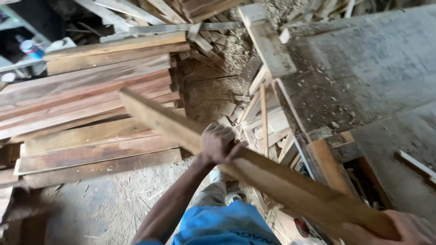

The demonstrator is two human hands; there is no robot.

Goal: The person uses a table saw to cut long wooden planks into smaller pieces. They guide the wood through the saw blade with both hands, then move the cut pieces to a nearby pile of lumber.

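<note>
A long plank (254, 168) is held in the air, clear of the plank stack (91, 104) at left and beside the grey bench (363, 68) at right. The left hand (218, 144) is wrapped around mid-length; the right hand (408, 229) is closed on the near end. The plank is lifted but not yet set down anywhere.

Held plank (272, 177) tan-brown; stacked boards (91, 100) reddish-brown and pale tan; shirt (222, 224) bright blue; counter (363, 68) dusty grey; floor (104, 204) grey-beige with sawdust.
</note>
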